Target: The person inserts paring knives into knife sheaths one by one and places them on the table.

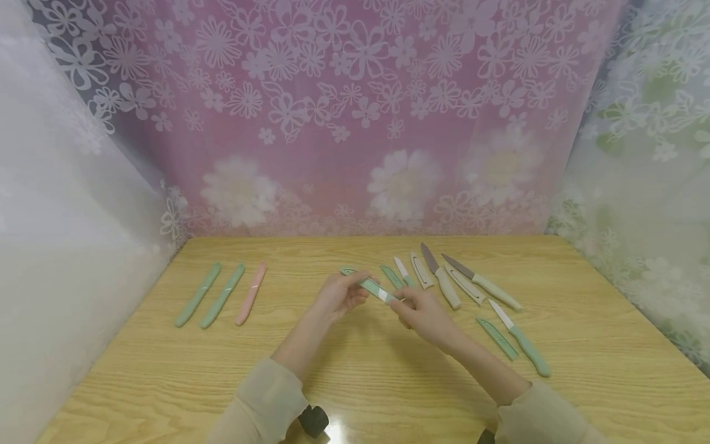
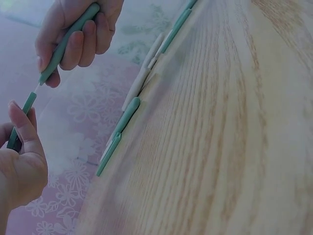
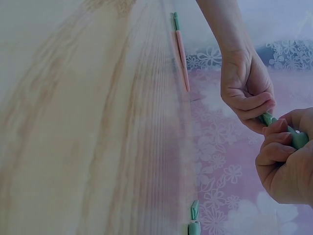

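Over the middle of the table, my left hand pinches a green knife sheath between thumb and fingers. My right hand grips the green handle of a small knife, fingers curled round it. Between the two hands a short stretch of the white blade shows at the sheath's mouth; the rest of the blade is hidden inside. Knife and sheath are in line, held above the tabletop. In the right wrist view, the right fingers cover most of the handle.
At left lie two green sheathed knives and a pink sheathed knife. To the right are cream knives with dark blades, cream sheaths, a green knife and green sheaths. A floral curtain hangs behind.
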`<state>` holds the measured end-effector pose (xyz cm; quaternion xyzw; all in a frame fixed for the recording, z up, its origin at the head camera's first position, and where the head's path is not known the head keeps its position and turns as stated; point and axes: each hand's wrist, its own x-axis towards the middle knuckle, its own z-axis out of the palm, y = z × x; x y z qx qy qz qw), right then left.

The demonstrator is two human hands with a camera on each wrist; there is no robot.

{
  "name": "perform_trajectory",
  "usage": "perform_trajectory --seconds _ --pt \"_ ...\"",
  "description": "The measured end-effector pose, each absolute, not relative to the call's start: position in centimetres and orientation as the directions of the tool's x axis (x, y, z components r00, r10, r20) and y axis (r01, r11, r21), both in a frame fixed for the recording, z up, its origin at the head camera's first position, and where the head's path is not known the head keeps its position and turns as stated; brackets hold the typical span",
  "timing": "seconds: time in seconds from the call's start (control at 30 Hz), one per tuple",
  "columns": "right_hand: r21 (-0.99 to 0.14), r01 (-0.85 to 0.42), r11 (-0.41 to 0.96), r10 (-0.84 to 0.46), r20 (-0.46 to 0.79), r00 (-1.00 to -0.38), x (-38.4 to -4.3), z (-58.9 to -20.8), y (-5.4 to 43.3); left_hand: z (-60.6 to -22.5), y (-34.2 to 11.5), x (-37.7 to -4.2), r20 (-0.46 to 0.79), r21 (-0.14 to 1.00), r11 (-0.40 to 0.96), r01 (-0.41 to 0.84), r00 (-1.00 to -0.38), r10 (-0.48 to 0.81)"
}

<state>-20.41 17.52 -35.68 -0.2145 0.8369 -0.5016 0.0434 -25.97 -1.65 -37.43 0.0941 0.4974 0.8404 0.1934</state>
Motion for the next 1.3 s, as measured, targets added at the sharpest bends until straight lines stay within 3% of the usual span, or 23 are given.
perform_trajectory --seconds 0.3,0.53,0.73,0.87,1.03,1.3 --pt "-0.845 -0.286 0.452 -0.382 0.107 -0.918 -20.2 -35.7 17.1 -37.6 -1.2 -25.5 -0.048 0.874 -0.423 -0.238 -0.909 0.413" --pt "-0.877 -0.261 0.404 -0.401 0.086 -0.912 -20.4 -36.3 17.2 -37.7 -1.4 -25.3 -0.059 0.875 -0.42 -0.239 -0.915 0.4" --pt "-0.926 -0.215 0.311 -0.55 0.01 -0.835 -20.6 -36.3 17.2 -37.5 -2.1 -25.7 -0.03 0.917 -0.374 -0.139 -0.959 0.283" --pt "-0.949 -0.155 0.274 -0.619 -0.05 -0.784 -20.6 -36.3 16.6 -37.2 -2.7 -25.9 0.007 0.994 -0.113 -0.014 -0.983 0.186" --pt "-0.894 -0.223 0.389 -0.559 -0.037 -0.829 -20.8 -36.3 14.9 -36.7 -2.7 -24.9 -0.007 0.957 0.284 0.06 -0.973 0.231" --pt "-0.809 -0.327 0.489 -0.534 0.018 -0.845 -20.7 -37.0 13.3 -35.3 -3.6 -23.8 0.008 0.911 0.4 0.1 -0.974 0.225"
